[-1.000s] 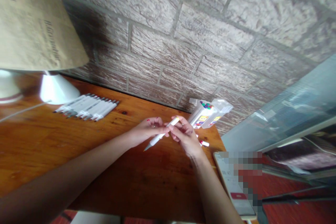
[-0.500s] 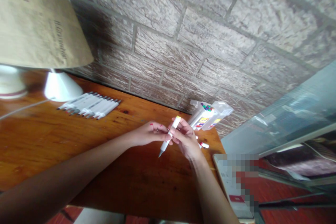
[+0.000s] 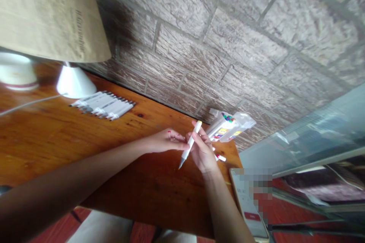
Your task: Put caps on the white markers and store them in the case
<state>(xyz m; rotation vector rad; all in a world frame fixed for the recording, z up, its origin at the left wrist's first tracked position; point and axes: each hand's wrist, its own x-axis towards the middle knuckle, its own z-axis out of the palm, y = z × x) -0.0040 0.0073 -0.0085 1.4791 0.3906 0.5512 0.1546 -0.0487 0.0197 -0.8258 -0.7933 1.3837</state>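
Observation:
A white marker (image 3: 189, 145) with a yellow top end and a grey tip is pinched between both hands above the wooden table (image 3: 85, 148). My left hand (image 3: 165, 142) grips its middle from the left. My right hand (image 3: 203, 148) has its fingers closed round the marker from the right. The marker stands steeply, yellow end up, grey tip down. A clear plastic marker case (image 3: 229, 125) with coloured caps lies against the brick wall just behind my right hand. A loose marker with a red end (image 3: 220, 157) lies on the table beside my right wrist.
A row of several white markers (image 3: 104, 105) lies at the back left near a white lamp base (image 3: 72, 82) with a tan shade (image 3: 48, 15). A phone (image 3: 249, 205) rests at the table's right edge. A white cable (image 3: 28, 103) crosses the left side.
The marker has turned from a shallow slant to nearly upright between my hands. The camera has shifted, so the table objects sit further right in view.

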